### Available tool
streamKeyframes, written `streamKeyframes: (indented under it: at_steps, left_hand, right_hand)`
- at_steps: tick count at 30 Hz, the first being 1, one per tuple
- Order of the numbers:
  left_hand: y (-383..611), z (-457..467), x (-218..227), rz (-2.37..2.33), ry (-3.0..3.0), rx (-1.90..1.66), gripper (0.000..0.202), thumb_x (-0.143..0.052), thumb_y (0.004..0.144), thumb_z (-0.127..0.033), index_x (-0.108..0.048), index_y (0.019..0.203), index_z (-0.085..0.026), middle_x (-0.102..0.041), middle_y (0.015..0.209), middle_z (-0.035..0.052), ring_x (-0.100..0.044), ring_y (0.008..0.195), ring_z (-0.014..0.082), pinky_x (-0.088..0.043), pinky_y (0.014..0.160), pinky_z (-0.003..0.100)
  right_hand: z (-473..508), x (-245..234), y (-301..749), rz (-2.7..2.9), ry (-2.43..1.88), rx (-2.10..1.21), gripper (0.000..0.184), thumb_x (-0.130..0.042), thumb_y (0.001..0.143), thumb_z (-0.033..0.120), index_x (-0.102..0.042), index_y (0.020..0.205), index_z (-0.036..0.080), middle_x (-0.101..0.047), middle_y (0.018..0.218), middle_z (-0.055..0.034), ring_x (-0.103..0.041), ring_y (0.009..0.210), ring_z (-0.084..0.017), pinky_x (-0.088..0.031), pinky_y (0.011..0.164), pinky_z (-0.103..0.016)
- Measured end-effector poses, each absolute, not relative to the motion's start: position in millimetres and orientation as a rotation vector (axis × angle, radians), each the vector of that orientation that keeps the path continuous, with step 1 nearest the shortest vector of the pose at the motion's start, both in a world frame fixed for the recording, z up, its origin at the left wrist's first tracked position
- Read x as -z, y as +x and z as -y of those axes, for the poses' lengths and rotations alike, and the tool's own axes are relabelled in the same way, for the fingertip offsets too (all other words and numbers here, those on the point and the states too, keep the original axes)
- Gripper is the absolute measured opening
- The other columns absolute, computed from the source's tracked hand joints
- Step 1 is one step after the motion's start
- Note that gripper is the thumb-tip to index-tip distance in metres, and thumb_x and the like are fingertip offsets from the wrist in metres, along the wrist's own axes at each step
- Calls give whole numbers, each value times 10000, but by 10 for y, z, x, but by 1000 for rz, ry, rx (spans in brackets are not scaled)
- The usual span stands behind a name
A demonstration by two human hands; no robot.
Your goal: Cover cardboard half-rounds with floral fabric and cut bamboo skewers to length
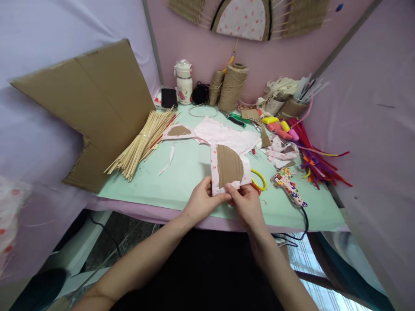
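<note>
Between both hands, just above the table's near edge, is a half-round cardboard piece (229, 166) set on white fabric with pink spots (214, 166). My left hand (205, 199) pinches the lower left corner of the fabric. At the lower right, my right hand (248, 203) grips the same fabric, its thumb pressing a folded edge against the cardboard. The fingers behind the piece are partly hidden. Yellow-handled scissors (259, 179) lie beside my right hand, partly covered. Farther back is a smaller fabric-edged cardboard half-round (179, 131) next to a larger spread of spotted fabric (223, 131).
A bundle of thin wooden sticks (142, 140) and a big cardboard sheet (97, 103) stand at left. On the right lie a patterned glue gun (289, 186) with a black cord and pipe cleaners (313, 155). Twine spools (232, 88), a white bottle (184, 84) and pliers (235, 119) are at the back.
</note>
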State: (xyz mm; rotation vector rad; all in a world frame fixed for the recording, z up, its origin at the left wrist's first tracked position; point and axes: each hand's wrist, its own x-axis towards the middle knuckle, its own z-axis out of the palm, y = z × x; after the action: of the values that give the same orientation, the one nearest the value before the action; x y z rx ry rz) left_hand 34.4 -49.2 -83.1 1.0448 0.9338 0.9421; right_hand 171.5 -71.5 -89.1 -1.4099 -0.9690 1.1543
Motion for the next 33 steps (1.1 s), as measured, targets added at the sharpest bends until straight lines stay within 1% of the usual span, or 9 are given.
streamKeyframes:
  at_steps: [6, 12, 17, 20, 22, 24, 26, 29, 33]
  left_hand:
    - [334, 499, 853, -988, 999, -895, 351, -741, 684, -436, -589, 793, -139, -590, 614, -5, -528, 554, 106, -412, 542, 222]
    - [37, 358, 721, -835, 615, -911, 479, -632, 739, -575, -651, 928, -135, -656, 863, 100, -613, 719, 142, -466, 632, 239]
    - [-193, 217, 726, -1178, 912, -1255, 247, -694, 742, -389, -668, 756, -144, -490, 515, -41, -356, 430, 45, -237, 417, 179]
    - [-171, 242, 751, -1245, 1064, -1171, 347, -627, 788, -438, -622, 592, -152, -395, 399, -48, -299, 389, 57, -206, 402, 207]
    - [-111, 276, 757, -1223, 1073, -1142, 310, -637, 778, -421, -637, 621, -154, -482, 452, -27, -380, 423, 66, -274, 427, 202]
    - [-45, 310, 746, -1137, 1044, -1137, 204, -680, 740, -346, -678, 832, -164, -644, 684, 16, -524, 555, 86, -387, 518, 200]
    - [18, 346, 717, -1049, 1008, -1107, 338, -686, 731, -308, -638, 1038, -177, -682, 905, 57, -600, 707, 113, -459, 637, 228]
    - [111, 406, 675, -968, 969, -978, 354, -675, 749, -324, -601, 1051, -156, -676, 869, 64, -616, 733, 127, -477, 686, 250]
    - [233, 437, 687, -925, 983, -921, 436, -792, 616, -264, -568, 978, -168, -677, 777, 29, -629, 681, 133, -479, 657, 245]
  right_hand:
    - [733, 924, 1803, 1030, -1299, -1317, 334, -649, 771, 488, -638, 733, 156, -606, 583, 0, -531, 517, -116, -420, 516, -242]
    - [697, 940, 1796, 786, -1301, -1239, 304, -706, 713, 445, -621, 735, 154, -550, 538, 23, -459, 459, -94, -369, 435, -220]
    - [671, 874, 1776, 672, -1260, -1235, 287, -740, 673, 404, -618, 727, 150, -555, 556, 24, -456, 463, -82, -356, 421, -207]
    - [664, 825, 1766, 617, -1226, -1266, 278, -748, 658, 394, -602, 682, 159, -535, 536, 35, -449, 456, -78, -339, 408, -205]
    - [662, 798, 1761, 592, -1214, -1286, 287, -751, 645, 401, -592, 656, 162, -519, 516, 41, -445, 450, -78, -333, 401, -206]
    - [664, 786, 1758, 586, -1209, -1298, 294, -752, 639, 407, -592, 648, 161, -512, 502, 45, -440, 444, -77, -330, 398, -205]
    - [668, 792, 1754, 590, -1207, -1304, 293, -748, 648, 409, -592, 643, 161, -509, 495, 45, -435, 441, -76, -328, 398, -206]
    - [677, 828, 1741, 604, -1204, -1293, 284, -743, 665, 407, -597, 657, 164, -515, 499, 47, -438, 443, -78, -330, 403, -207]
    - [702, 875, 1722, 698, -1236, -1262, 288, -726, 697, 427, -615, 714, 163, -551, 526, 39, -457, 449, -87, -354, 421, -216]
